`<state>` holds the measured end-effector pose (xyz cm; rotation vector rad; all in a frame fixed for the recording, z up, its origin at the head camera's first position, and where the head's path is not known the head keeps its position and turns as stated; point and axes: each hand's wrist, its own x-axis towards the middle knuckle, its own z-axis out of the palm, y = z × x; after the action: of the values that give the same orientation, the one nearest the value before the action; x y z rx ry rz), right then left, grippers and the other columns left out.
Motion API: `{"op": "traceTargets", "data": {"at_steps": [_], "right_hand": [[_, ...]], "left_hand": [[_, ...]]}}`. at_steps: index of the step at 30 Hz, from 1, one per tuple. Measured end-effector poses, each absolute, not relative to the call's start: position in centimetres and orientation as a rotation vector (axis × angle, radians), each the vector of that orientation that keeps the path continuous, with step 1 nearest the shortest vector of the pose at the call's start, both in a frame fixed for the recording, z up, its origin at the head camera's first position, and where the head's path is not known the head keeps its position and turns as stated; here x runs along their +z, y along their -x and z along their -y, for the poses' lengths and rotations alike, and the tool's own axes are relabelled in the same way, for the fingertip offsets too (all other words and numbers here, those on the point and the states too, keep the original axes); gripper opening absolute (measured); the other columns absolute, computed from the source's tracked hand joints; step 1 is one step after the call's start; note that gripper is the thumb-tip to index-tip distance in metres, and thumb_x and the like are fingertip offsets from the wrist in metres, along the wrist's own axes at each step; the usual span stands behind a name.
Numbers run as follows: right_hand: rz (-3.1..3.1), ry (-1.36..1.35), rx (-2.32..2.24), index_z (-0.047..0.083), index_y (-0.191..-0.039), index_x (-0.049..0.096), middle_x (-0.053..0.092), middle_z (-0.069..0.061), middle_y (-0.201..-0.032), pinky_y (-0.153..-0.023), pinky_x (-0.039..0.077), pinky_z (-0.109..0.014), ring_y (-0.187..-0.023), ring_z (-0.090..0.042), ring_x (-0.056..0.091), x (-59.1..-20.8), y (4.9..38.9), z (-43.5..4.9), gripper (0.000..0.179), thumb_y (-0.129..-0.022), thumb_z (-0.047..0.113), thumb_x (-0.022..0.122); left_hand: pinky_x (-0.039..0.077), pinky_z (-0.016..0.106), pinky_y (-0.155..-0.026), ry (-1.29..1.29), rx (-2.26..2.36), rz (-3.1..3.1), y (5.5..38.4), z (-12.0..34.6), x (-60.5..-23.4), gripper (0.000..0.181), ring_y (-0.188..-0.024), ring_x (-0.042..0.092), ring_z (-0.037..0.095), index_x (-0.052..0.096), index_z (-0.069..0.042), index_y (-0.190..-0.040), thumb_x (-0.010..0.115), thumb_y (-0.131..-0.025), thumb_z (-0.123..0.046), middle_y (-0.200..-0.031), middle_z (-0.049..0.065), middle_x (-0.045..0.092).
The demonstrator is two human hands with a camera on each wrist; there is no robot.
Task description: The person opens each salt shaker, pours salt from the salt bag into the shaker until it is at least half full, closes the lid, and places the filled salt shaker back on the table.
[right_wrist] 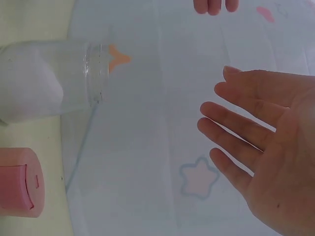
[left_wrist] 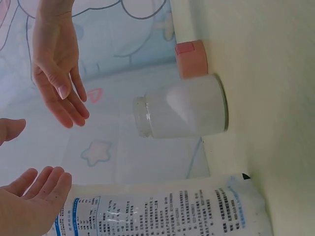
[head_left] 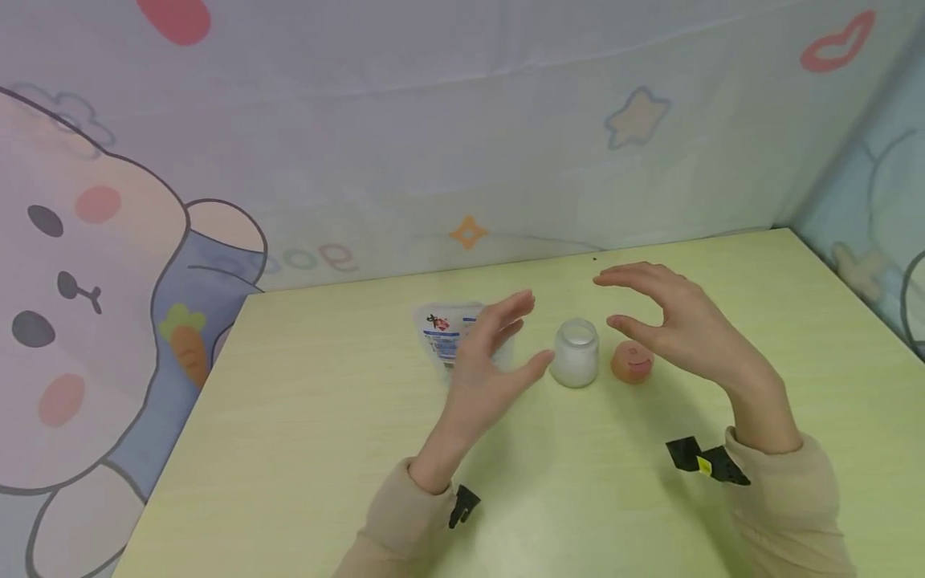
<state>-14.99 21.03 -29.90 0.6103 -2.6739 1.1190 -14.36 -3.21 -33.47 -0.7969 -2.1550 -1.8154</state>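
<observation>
A glass jar [head_left: 576, 355], partly filled with white powder and without a lid on it, stands upright on the table. Right beside it sits a small pink-orange cap [head_left: 632, 362]. Behind my left hand [head_left: 490, 361] is a white printed plastic bag [head_left: 442, 333], partly hidden by that hand. The left hand hovers left of the jar, fingers spread from the thumb, holding nothing. On the other side, my right hand [head_left: 675, 325] is raised above the cap, its palm turned toward the jar and its fingers loosely bent around air. Both hands are apart from the jar in the wrist views.
The pale yellow-green table [head_left: 289, 449] ends at a hanging cloth [head_left: 405, 160] printed with a cartoon bear, stars and other shapes. Another cloth [head_left: 889, 201] hangs along the right side. Black straps or mounts [head_left: 708, 461] are at both wrists.
</observation>
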Motion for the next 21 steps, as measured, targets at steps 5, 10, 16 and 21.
{"op": "traceTargets", "data": {"at_steps": [5, 10, 16, 21], "right_hand": [[2.727, -0.612, 1.138, 0.022, -0.132, 0.056, 0.055, -0.001, -0.136, -0.102, 0.036, -0.049, -0.13, -0.024, 0.045, -30.2, 15.3, -21.2, 0.044, -0.09, 0.022, 0.067], [2.752, -0.604, 1.157, 0.021, -0.13, 0.057, 0.057, -0.001, -0.133, -0.1, 0.038, -0.048, -0.128, -0.023, 0.046, -30.6, 15.7, -21.3, 0.042, -0.089, 0.021, 0.068], [2.817, -0.571, 1.147, 0.02, -0.129, 0.058, 0.057, -0.001, -0.133, -0.101, 0.039, -0.049, -0.128, -0.024, 0.047, -31.1, 16.0, -21.4, 0.042, -0.088, 0.019, 0.069], [2.875, -0.59, 1.106, 0.016, -0.13, 0.056, 0.055, -0.006, -0.134, -0.101, 0.039, -0.053, -0.128, -0.028, 0.046, -31.4, 16.3, -21.7, 0.043, -0.088, 0.018, 0.068]], "left_hand": [[0.043, 0.026, -0.107, 0.831, -1.73, 2.188, 14.4, 2.7, -34.1, 0.061, -0.126, 0.053, 0.021, 0.05, -0.004, -0.135, 0.075, -0.08, -0.003, -0.133, 0.011, 0.057], [0.042, 0.025, -0.108, 0.834, -1.72, 2.246, 14.4, 2.3, -34.4, 0.061, -0.127, 0.052, 0.019, 0.05, -0.008, -0.137, 0.074, -0.081, -0.006, -0.135, 0.009, 0.057], [0.041, 0.024, -0.108, 0.785, -1.755, 2.325, 14.7, 1.6, -35.2, 0.063, -0.127, 0.051, 0.02, 0.049, -0.01, -0.137, 0.075, -0.08, -0.006, -0.136, 0.008, 0.055], [0.039, 0.024, -0.109, 0.718, -1.758, 2.385, 15.0, 1.0, -35.6, 0.062, -0.13, 0.049, 0.02, 0.049, -0.011, -0.138, 0.075, -0.081, -0.008, -0.139, 0.006, 0.054]]}}
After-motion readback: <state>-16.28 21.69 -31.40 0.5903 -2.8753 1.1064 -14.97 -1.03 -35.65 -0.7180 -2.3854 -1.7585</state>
